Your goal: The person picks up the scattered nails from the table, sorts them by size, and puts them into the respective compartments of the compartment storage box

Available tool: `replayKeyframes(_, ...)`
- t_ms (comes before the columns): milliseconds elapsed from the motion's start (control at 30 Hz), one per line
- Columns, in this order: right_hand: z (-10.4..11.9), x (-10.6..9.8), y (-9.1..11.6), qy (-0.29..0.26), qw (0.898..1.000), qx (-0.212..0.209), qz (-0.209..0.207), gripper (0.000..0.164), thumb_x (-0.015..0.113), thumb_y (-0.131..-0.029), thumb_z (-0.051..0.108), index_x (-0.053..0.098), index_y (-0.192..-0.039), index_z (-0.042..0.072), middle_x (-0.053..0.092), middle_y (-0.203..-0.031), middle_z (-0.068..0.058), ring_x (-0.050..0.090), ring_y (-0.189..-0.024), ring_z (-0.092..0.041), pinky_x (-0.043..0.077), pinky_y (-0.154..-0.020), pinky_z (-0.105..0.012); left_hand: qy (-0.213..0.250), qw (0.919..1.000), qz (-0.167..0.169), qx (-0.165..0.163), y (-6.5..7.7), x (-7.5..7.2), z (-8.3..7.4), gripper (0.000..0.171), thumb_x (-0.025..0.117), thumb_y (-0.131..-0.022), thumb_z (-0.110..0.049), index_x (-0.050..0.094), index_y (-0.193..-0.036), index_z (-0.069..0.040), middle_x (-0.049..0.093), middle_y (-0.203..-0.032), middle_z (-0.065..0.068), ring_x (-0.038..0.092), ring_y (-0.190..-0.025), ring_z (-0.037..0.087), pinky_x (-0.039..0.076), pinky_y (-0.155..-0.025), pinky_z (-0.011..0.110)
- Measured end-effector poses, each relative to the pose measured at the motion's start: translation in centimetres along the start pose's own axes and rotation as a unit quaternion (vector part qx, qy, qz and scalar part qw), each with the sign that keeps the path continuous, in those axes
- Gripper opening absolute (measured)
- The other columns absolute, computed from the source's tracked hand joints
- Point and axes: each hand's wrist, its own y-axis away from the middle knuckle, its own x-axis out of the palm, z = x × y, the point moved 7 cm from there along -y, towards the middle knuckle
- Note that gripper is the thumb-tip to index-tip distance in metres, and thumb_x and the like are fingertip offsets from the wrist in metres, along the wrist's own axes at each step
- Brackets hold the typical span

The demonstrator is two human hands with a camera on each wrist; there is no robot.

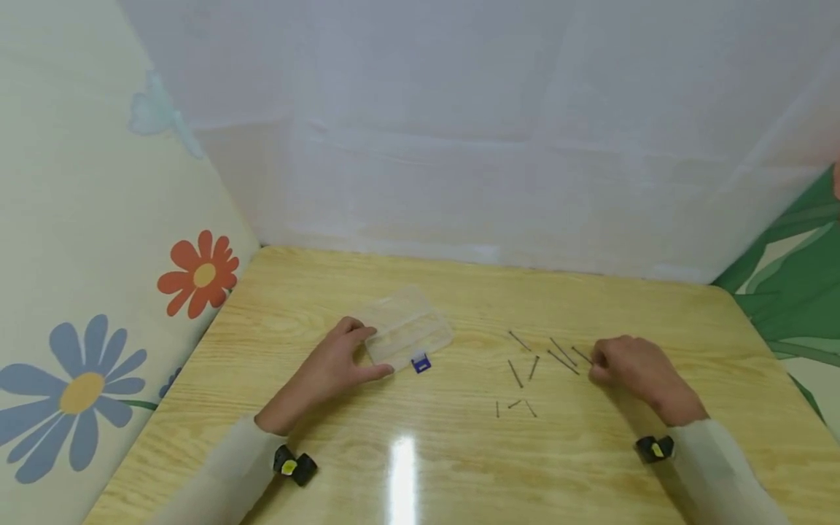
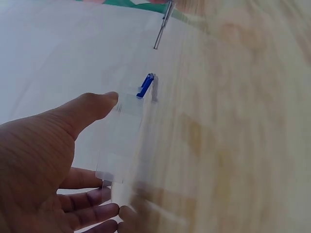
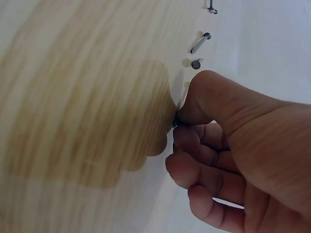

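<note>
My left hand [image 1: 335,361] is spread wide along the left end of the clear box [image 1: 423,321], thumb at the near corner and fingers further up the side, holding it between them. My right hand [image 1: 630,368] has its fingers curled in narrow, with thumb and forefinger pinching one end of a nail [image 1: 580,354] whose other end points left, towards the box. Between my right fingertips and the box, five other long nails [image 1: 515,373] lie loose at different slants, the closest just beside those fingertips; three short nails [image 1: 515,404] lie left of them and nearer to me. A blue latch [image 1: 421,364] sits right of my left thumb on the box's near edge, with a pale patch too small to make out. Faint lines cross the box; I cannot tell whether its lid is shut. Under both hands is the wooden table [image 1: 472,474], a white sheet [image 1: 426,182] hangs beyond my fingers, and a flowered cloth [image 1: 39,240] rises to their left.
</note>
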Motion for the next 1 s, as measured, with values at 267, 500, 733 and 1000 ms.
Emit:
replayKeyframes(267,-0.4,0.0,0.3,-0.012,1.000,-0.005,0.016,0.009,0.074,-0.082,0.012,0.066,-0.078,0.016,0.057,-0.072,0.010,0.046,-0.062,-0.009,0.042,-0.057,-0.033,0.010,0.9999,-0.001,-0.003,0.2,0.3,0.0,0.084,0.083,-0.083,-0.055,0.060,-0.140,0.003,0.054,-0.128,0.014,0.055,-0.107,0.027,0.048,-0.091,0.046)
replayKeyframes(500,0.8,-1.0,-0.6,-0.037,0.999,-0.023,-0.001,0.012,0.068,-0.083,0.006,0.066,-0.079,0.017,0.054,-0.071,0.012,0.045,-0.062,-0.007,0.041,-0.058,-0.030,0.000,1.0000,-0.009,0.001,0.3,0.0,0.1,0.083,0.083,-0.083,-0.054,0.062,-0.138,0.004,0.055,-0.126,0.013,0.055,-0.105,0.026,0.049,-0.089,0.045)
replayKeyframes(733,4.8,-1.6,-3.1,-0.065,0.995,-0.070,-0.019,0.016,0.066,-0.095,0.011,0.064,-0.083,0.021,0.054,-0.071,0.015,0.044,-0.058,-0.003,0.041,-0.059,-0.030,-0.004,0.9999,-0.011,-0.004,0.4,-0.1,0.3,0.083,0.084,-0.083,-0.053,0.061,-0.139,0.003,0.055,-0.127,0.013,0.056,-0.104,0.026,0.049,-0.088,0.045)
replayKeyframes(1000,8.9,-1.9,-7.5,-0.109,0.988,-0.107,-0.004,0.019,0.060,-0.098,0.010,0.062,-0.084,0.022,0.051,-0.068,0.011,0.042,-0.056,-0.006,0.039,-0.060,-0.032,-0.008,0.9999,-0.012,0.003,0.2,0.1,0.1,0.082,0.083,-0.083,-0.053,0.061,-0.139,0.003,0.055,-0.127,0.014,0.057,-0.105,0.027,0.049,-0.089,0.046)
